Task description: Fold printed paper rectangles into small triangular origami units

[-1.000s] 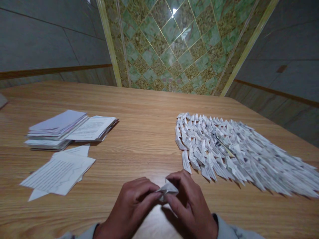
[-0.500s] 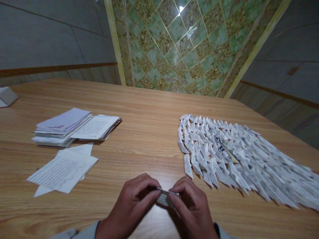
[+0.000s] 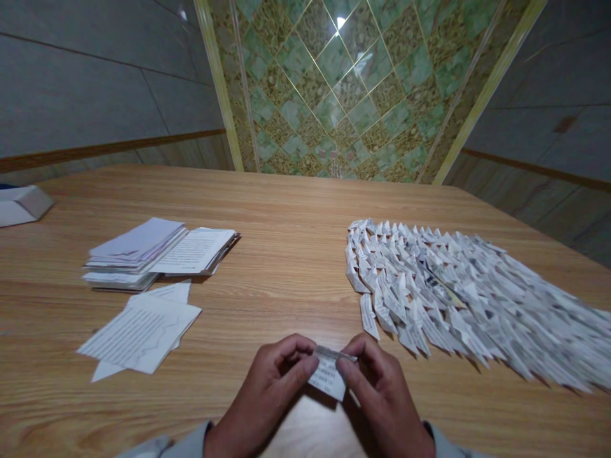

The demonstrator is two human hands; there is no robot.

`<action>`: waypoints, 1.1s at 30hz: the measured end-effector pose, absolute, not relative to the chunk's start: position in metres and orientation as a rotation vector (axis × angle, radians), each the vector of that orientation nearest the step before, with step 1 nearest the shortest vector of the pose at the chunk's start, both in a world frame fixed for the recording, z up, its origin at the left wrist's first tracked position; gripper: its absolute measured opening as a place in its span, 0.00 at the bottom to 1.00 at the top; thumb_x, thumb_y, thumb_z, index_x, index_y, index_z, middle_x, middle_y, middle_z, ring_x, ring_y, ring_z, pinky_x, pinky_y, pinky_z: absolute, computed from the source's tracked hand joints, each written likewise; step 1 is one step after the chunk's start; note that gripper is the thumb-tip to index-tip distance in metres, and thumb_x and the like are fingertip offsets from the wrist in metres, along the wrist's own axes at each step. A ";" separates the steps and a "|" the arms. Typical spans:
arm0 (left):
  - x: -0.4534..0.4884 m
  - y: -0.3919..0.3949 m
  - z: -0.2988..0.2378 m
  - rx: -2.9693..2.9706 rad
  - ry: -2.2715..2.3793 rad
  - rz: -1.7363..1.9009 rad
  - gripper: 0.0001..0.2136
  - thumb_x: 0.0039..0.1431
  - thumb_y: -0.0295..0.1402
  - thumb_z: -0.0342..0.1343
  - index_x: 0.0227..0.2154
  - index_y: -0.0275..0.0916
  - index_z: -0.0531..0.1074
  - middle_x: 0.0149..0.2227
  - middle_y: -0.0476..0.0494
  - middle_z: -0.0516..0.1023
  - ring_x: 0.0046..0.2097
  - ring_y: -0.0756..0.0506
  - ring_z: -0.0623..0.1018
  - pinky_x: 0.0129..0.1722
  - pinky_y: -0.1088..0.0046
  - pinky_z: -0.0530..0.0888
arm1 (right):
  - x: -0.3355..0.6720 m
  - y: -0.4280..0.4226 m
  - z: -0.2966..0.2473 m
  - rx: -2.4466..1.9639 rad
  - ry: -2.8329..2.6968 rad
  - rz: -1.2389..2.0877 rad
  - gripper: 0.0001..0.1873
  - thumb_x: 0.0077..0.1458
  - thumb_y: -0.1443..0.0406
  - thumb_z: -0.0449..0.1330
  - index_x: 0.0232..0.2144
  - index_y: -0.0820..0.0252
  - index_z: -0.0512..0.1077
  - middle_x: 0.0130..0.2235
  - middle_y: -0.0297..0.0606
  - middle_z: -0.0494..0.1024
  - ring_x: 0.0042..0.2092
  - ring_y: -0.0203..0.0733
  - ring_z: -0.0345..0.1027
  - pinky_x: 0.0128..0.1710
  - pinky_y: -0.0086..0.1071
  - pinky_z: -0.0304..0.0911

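Note:
A small folded piece of printed paper [image 3: 327, 376] is held above the near edge of the table, its lettered face turned up toward me. My left hand [image 3: 279, 388] pinches its left side between thumb and fingers. On the opposite side, my right hand [image 3: 379, 388] grips the paper the same way. A crease or narrow folded strip runs along its upper edge. To the right, many folded paper boats [image 3: 405, 280] stand packed in rows. Loose printed sheets [image 3: 143, 334] overlap on the left, nearer to my left hand than the stacked paper.
Behind the loose sheets lies a stack of paper [image 3: 136, 242], with another printed pile [image 3: 195, 249] leaning against its right side. A white box [image 3: 26, 203] sits at the far left. The wooden table [image 3: 286, 254] reaches back to a tiled wall [image 3: 334, 95].
The folded paper has tilted so that more of its printed face shows. Both hands keep their pinch on it. The whole view has shifted slightly.

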State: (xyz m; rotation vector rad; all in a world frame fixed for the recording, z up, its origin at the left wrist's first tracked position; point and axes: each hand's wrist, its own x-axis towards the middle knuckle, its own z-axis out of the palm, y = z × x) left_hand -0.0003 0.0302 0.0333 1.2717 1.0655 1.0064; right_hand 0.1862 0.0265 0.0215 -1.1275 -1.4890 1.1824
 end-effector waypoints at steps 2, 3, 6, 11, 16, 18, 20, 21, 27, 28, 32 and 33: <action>0.000 0.030 0.031 1.231 1.005 0.968 0.10 0.60 0.38 0.61 0.32 0.35 0.80 0.30 0.43 0.82 0.34 0.44 0.79 0.36 0.71 0.73 | 0.185 0.027 0.022 -1.102 -1.435 1.204 0.18 0.62 0.51 0.58 0.29 0.58 0.67 0.25 0.32 0.69 0.28 0.37 0.63 0.28 0.29 0.58; 0.000 0.030 0.031 1.231 0.995 0.959 0.11 0.60 0.38 0.61 0.31 0.35 0.80 0.30 0.42 0.82 0.34 0.43 0.79 0.36 0.70 0.73 | 0.185 0.027 0.022 -1.096 -1.422 1.215 0.18 0.62 0.51 0.58 0.29 0.58 0.66 0.26 0.32 0.70 0.28 0.37 0.63 0.28 0.29 0.59; -0.002 0.030 0.031 1.274 1.038 0.967 0.13 0.61 0.39 0.60 0.26 0.35 0.81 0.26 0.43 0.82 0.30 0.46 0.77 0.33 0.73 0.71 | 0.187 0.028 0.024 -1.126 -1.492 1.194 0.19 0.62 0.50 0.57 0.27 0.59 0.66 0.25 0.32 0.68 0.27 0.37 0.62 0.28 0.29 0.58; -0.005 0.037 0.032 1.193 1.157 1.032 0.10 0.54 0.37 0.65 0.23 0.35 0.79 0.23 0.46 0.79 0.28 0.48 0.75 0.29 0.75 0.70 | 0.194 0.030 0.022 -1.204 -1.685 1.083 0.19 0.63 0.52 0.56 0.26 0.59 0.66 0.24 0.31 0.66 0.27 0.37 0.58 0.28 0.29 0.54; -0.005 0.041 0.028 1.021 1.154 1.076 0.15 0.48 0.43 0.70 0.28 0.35 0.80 0.26 0.45 0.81 0.30 0.46 0.78 0.32 0.74 0.73 | 0.194 0.030 0.015 -1.175 -1.556 1.247 0.20 0.62 0.50 0.56 0.27 0.58 0.64 0.25 0.30 0.65 0.29 0.38 0.58 0.29 0.29 0.55; -0.005 0.040 0.029 0.999 1.159 1.043 0.16 0.48 0.45 0.70 0.25 0.35 0.79 0.24 0.45 0.80 0.28 0.46 0.77 0.30 0.74 0.73 | 0.194 0.030 0.014 -1.147 -1.546 1.317 0.20 0.62 0.50 0.56 0.28 0.57 0.63 0.25 0.31 0.66 0.29 0.38 0.59 0.29 0.30 0.55; -0.005 0.039 0.030 0.994 1.173 1.030 0.17 0.49 0.46 0.69 0.23 0.35 0.78 0.22 0.45 0.79 0.27 0.47 0.77 0.29 0.74 0.73 | 0.195 0.029 0.015 -1.129 -1.604 1.339 0.19 0.63 0.50 0.55 0.28 0.57 0.63 0.26 0.31 0.65 0.29 0.38 0.58 0.30 0.30 0.54; -0.005 0.039 0.031 0.998 1.175 1.025 0.17 0.49 0.46 0.69 0.23 0.35 0.78 0.22 0.46 0.78 0.26 0.47 0.76 0.29 0.74 0.72 | 0.196 0.029 0.015 -1.127 -1.647 1.338 0.19 0.63 0.50 0.55 0.28 0.57 0.63 0.25 0.30 0.65 0.29 0.37 0.57 0.30 0.30 0.53; -0.002 0.035 0.024 0.937 1.168 1.037 0.19 0.48 0.50 0.69 0.26 0.36 0.76 0.23 0.48 0.77 0.26 0.48 0.75 0.28 0.76 0.70 | 0.197 0.027 0.009 -1.108 -1.805 1.277 0.20 0.64 0.52 0.53 0.25 0.56 0.57 0.24 0.27 0.58 0.27 0.34 0.52 0.27 0.29 0.46; -0.001 0.033 0.022 0.905 1.160 1.046 0.20 0.47 0.50 0.69 0.27 0.36 0.76 0.23 0.47 0.77 0.27 0.48 0.75 0.28 0.76 0.70 | 0.196 0.027 0.007 -1.096 -1.797 1.258 0.20 0.64 0.52 0.53 0.25 0.56 0.57 0.24 0.27 0.58 0.26 0.34 0.52 0.27 0.29 0.45; -0.002 0.029 0.014 0.834 1.143 1.052 0.19 0.47 0.49 0.70 0.25 0.36 0.76 0.24 0.47 0.77 0.27 0.49 0.74 0.28 0.77 0.69 | 0.192 0.028 0.003 -1.043 -1.734 1.282 0.20 0.63 0.52 0.53 0.25 0.56 0.57 0.23 0.27 0.60 0.26 0.33 0.53 0.26 0.28 0.47; -0.003 0.029 0.012 0.844 1.134 1.043 0.19 0.48 0.49 0.70 0.24 0.36 0.75 0.23 0.47 0.76 0.27 0.49 0.73 0.28 0.78 0.68 | 0.191 0.028 0.004 -1.038 -1.722 1.296 0.20 0.63 0.51 0.53 0.25 0.56 0.58 0.24 0.27 0.60 0.26 0.33 0.53 0.27 0.28 0.47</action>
